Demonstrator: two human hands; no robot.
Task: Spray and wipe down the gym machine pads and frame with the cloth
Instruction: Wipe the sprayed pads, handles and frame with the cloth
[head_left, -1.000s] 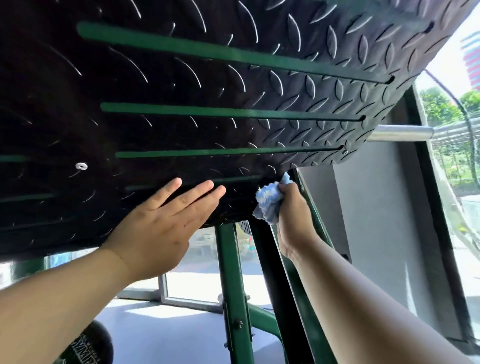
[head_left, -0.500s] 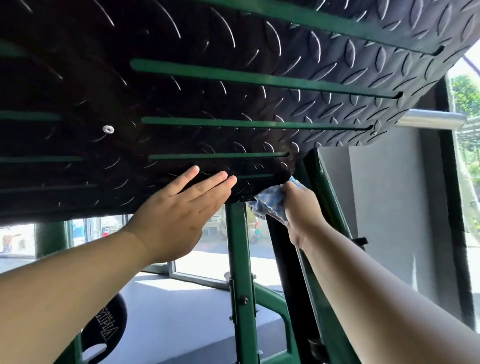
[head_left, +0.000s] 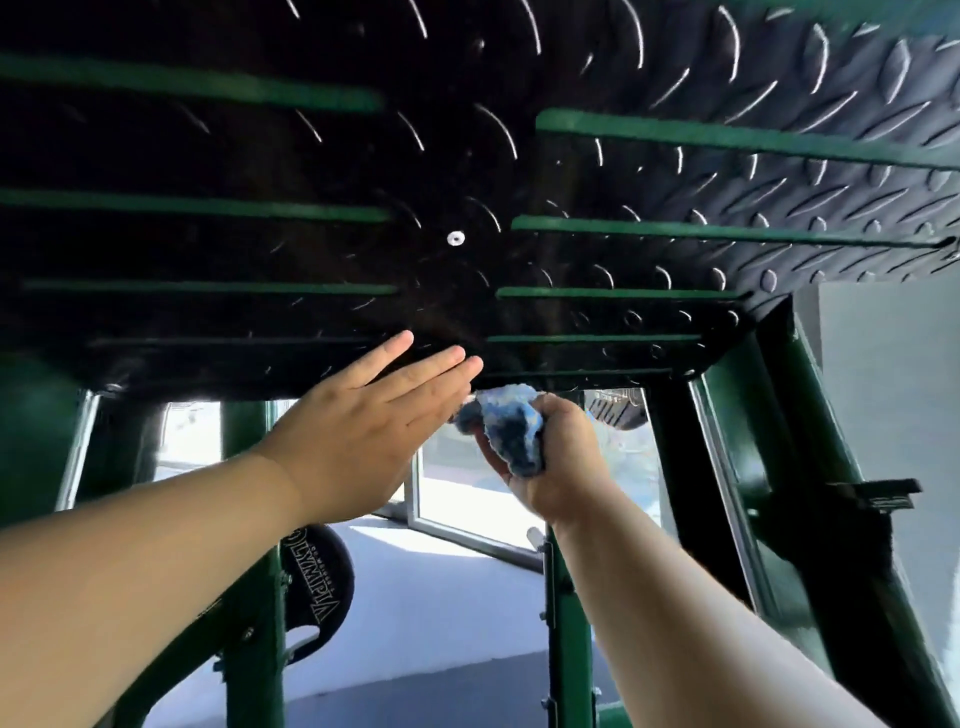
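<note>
Footplate (head_left: 467, 156): cut off at top and sides. Cloth (head_left: 511, 436): partly hidden, gripped by right hand (head_left: 561, 457). Left hand (head_left: 358, 431): held flat, fingers straight, at plate edge.

Black weight plate (head_left: 311, 587), white outlined lettering, probably "OLYMPIA", smaller line beside it too small to read

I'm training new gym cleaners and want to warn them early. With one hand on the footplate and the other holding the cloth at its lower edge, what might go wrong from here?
1. The left hand lies flat on the footplate; if the plate is free to slide, leaning on it may shift it.
2. The right hand grips the cloth bunched, so it may skip the raised tread and catch in the green slots.
</note>
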